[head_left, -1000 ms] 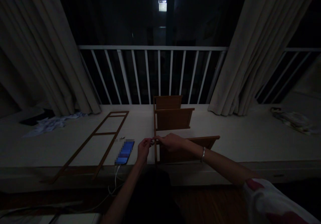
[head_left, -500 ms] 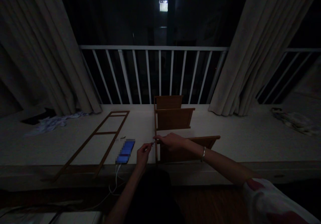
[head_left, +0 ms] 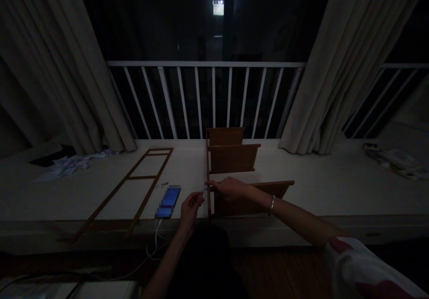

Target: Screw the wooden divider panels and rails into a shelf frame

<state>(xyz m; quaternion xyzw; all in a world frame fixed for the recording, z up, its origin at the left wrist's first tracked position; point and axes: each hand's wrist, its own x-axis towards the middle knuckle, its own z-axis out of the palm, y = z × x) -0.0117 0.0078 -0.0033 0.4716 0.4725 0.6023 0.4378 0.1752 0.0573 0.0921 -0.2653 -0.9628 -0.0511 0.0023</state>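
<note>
A partly assembled brown wooden rack (head_left: 233, 159) stands on the white ledge, with several panels reaching right from a thin side rail (head_left: 208, 200). My right hand (head_left: 229, 188) is closed at that rail over the nearest panel, its index finger stretched along to the rail. On the rail's left side my left hand (head_left: 191, 206) pinches a small thin metal piece (head_left: 203, 191) against or close to the rail; its exact kind is too small and dark to tell. A separate ladder-like wooden frame (head_left: 142, 178) lies flat to the left.
A phone (head_left: 168, 202) with a lit screen and a white cable (head_left: 156, 241) lies left of my left hand. Small metal bits (head_left: 164, 183) are beside it. White railings (head_left: 208, 64) and curtains (head_left: 311, 89) stand behind. Crumpled cloth (head_left: 72, 165) lies far left.
My left hand has shifted slightly left and turned a little, with its fingers still pinched. My right hand and the rack stay in place.
</note>
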